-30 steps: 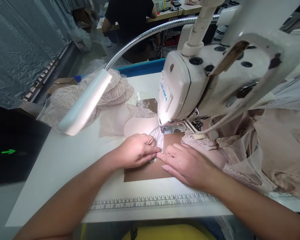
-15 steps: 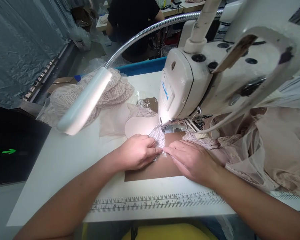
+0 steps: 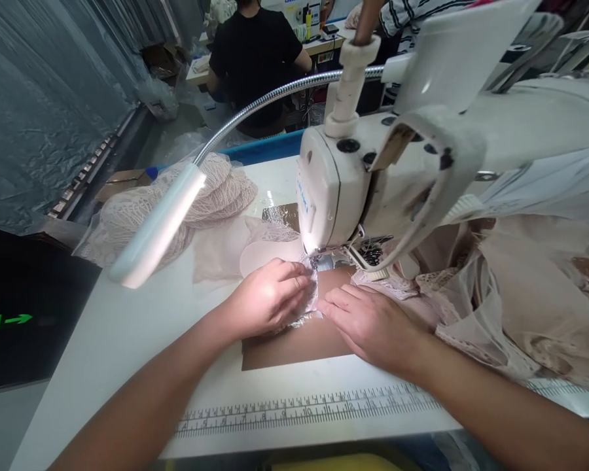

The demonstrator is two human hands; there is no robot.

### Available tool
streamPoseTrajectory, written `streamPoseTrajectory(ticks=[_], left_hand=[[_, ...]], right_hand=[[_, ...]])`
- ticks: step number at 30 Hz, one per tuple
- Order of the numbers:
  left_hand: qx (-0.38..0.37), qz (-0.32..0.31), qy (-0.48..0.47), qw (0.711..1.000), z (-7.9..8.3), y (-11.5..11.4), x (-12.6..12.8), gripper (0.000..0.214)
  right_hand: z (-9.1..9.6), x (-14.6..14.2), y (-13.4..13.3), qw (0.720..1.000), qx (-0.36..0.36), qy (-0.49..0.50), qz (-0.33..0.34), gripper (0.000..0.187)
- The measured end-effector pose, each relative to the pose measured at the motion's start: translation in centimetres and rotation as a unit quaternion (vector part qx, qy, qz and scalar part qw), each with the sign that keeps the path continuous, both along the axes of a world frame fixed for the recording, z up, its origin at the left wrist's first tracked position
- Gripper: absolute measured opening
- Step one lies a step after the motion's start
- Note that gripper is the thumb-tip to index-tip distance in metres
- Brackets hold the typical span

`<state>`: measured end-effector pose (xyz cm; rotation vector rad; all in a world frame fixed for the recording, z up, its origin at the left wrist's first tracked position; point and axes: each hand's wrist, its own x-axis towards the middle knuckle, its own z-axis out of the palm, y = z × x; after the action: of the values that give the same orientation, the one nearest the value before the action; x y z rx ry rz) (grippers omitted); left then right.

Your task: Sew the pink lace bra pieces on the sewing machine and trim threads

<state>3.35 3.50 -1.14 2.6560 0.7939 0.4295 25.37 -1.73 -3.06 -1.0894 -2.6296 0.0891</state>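
Note:
A strip of pale pink lace fabric (image 3: pixel 313 280) runs under the needle area of a white sewing machine (image 3: pixel 324 190). My left hand (image 3: pixel 272 297) is closed on the lace from the left, fingers bent over it. From the right, my right hand (image 3: pixel 373 320) holds the lace's near right edge at its fingertips, its fingers pressed together; its thumb is mostly hidden. A smooth pale bra cup (image 3: pixel 267 254) lies behind my left hand, joined to more lace as far as I can see. Beneath both hands is a brown plate (image 3: pixel 294 350).
A lamp (image 3: pixel 160 226) on a bendy metal neck hangs at the left. Stacked lace pieces (image 3: pixel 220 190) lie behind it. Beige fabric (image 3: pixel 530 288) is heaped at right. A printed ruler (image 3: pixel 304 412) follows the table's front edge. A person in black (image 3: pixel 255 59) sits beyond.
My left fingers have drawn back from the lace's near edge and bent over the fabric, apart from my right fingertips. The right hand stays at that edge. The camera view has shifted.

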Motion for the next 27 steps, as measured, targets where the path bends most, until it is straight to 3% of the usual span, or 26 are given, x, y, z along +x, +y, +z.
streamPoseTrajectory(ticks=[7, 27], left_hand=[[0.08, -0.026, 0.071, 0.994, -1.3, 0.6, 0.5, 0.037], [0.103, -0.015, 0.091, 0.99, -1.4, 0.9, 0.5, 0.035]], right_hand=[[-0.6, 0.1, 0.2, 1.0, 0.015, 0.011, 0.002, 0.023], [-0.4, -0.5, 1.0, 0.993, 0.041, -0.052, -0.102, 0.032]])
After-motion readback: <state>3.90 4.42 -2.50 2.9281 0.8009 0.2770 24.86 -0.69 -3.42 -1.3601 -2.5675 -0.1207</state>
